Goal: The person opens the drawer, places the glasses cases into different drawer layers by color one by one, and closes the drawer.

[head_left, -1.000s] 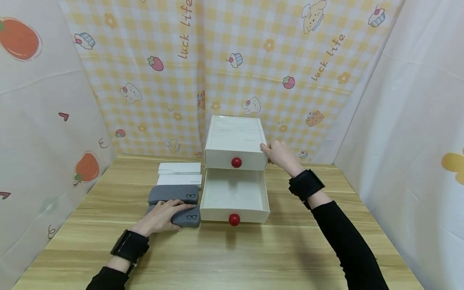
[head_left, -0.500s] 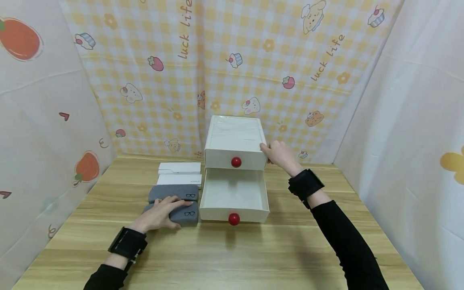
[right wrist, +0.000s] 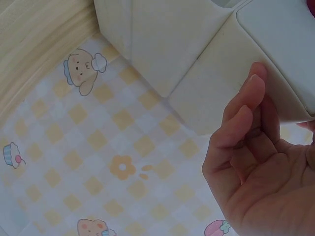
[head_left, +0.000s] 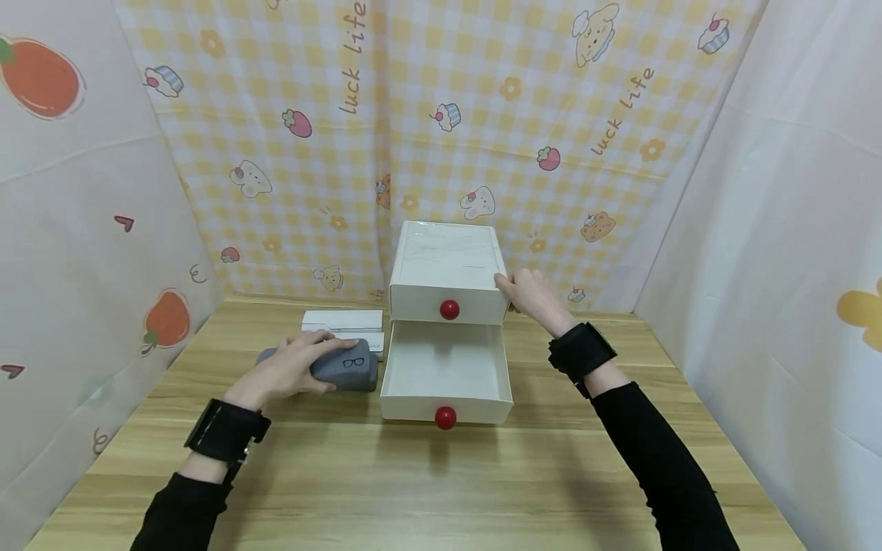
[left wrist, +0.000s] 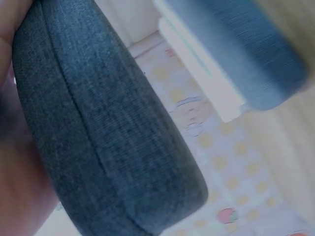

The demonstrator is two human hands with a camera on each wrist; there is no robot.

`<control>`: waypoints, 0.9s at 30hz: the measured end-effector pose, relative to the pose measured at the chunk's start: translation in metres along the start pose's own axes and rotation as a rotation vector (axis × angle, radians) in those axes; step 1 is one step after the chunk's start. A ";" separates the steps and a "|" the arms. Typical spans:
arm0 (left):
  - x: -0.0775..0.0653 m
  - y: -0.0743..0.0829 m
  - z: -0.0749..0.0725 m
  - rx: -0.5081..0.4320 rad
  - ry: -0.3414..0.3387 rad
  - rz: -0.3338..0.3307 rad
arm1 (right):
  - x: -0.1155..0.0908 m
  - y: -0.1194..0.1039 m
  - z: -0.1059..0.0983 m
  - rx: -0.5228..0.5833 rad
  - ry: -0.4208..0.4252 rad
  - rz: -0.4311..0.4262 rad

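Note:
My left hand (head_left: 285, 369) grips a grey fabric glasses case (head_left: 343, 367), thumb on the near side and fingers over the top. The case has a small glasses drawing at its right end. In the left wrist view this case (left wrist: 108, 123) fills the left side, apart from a second grey case (left wrist: 246, 49) beyond it. The head view mostly hides that second case behind the held one. My right hand (head_left: 534, 295) holds the upper right edge of a white two-drawer box (head_left: 448, 256), thumb on top, with bent fingers (right wrist: 253, 93) against its side.
The lower drawer (head_left: 446, 360) stands pulled out, bare inside, with a red knob (head_left: 445, 418). The upper drawer, with its own red knob (head_left: 449, 309), is closed. White slim boxes (head_left: 341, 320) lie left of the unit. A checked curtain (head_left: 448, 153) hangs behind the wooden table (head_left: 441, 490).
My left hand has taken the nearer glasses case up off the table and moved it away from me, over the second case. The right hand and drawer box have stayed put.

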State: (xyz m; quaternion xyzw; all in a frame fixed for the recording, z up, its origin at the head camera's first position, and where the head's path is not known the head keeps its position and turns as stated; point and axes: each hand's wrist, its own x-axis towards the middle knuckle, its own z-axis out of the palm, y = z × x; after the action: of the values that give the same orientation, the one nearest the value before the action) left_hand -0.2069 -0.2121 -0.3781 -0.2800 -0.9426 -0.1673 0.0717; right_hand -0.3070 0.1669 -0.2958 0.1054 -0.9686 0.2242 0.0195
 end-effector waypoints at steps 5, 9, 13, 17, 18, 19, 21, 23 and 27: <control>0.013 0.008 -0.022 0.040 0.008 0.013 | 0.000 -0.001 -0.001 -0.001 0.004 -0.006; 0.024 0.018 -0.036 0.062 0.014 0.025 | -0.001 -0.001 -0.001 -0.007 0.007 -0.001; 0.035 0.032 -0.047 0.067 0.007 0.059 | -0.001 -0.001 -0.001 -0.003 0.006 0.006; 0.046 0.048 -0.053 0.051 -0.013 0.094 | -0.001 0.000 0.000 0.003 0.004 0.003; 0.049 0.052 -0.053 0.048 -0.017 0.103 | -0.001 0.000 0.000 0.003 0.006 0.002; 0.052 0.056 -0.054 0.048 -0.021 0.113 | -0.001 0.000 0.000 0.003 0.006 0.001; 0.059 0.064 -0.053 0.051 -0.029 0.137 | -0.001 0.000 0.000 0.005 0.008 0.001; 0.066 0.071 -0.051 0.068 -0.039 0.172 | -0.001 0.000 0.000 0.006 0.010 0.004; 0.081 0.085 -0.044 0.096 -0.078 0.241 | 0.000 0.001 0.001 0.006 0.011 0.009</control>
State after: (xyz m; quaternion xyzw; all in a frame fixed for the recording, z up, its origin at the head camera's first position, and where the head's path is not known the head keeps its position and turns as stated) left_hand -0.2254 -0.1200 -0.2954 -0.3939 -0.9110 -0.1013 0.0676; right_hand -0.3073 0.1671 -0.2967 0.0998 -0.9683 0.2279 0.0233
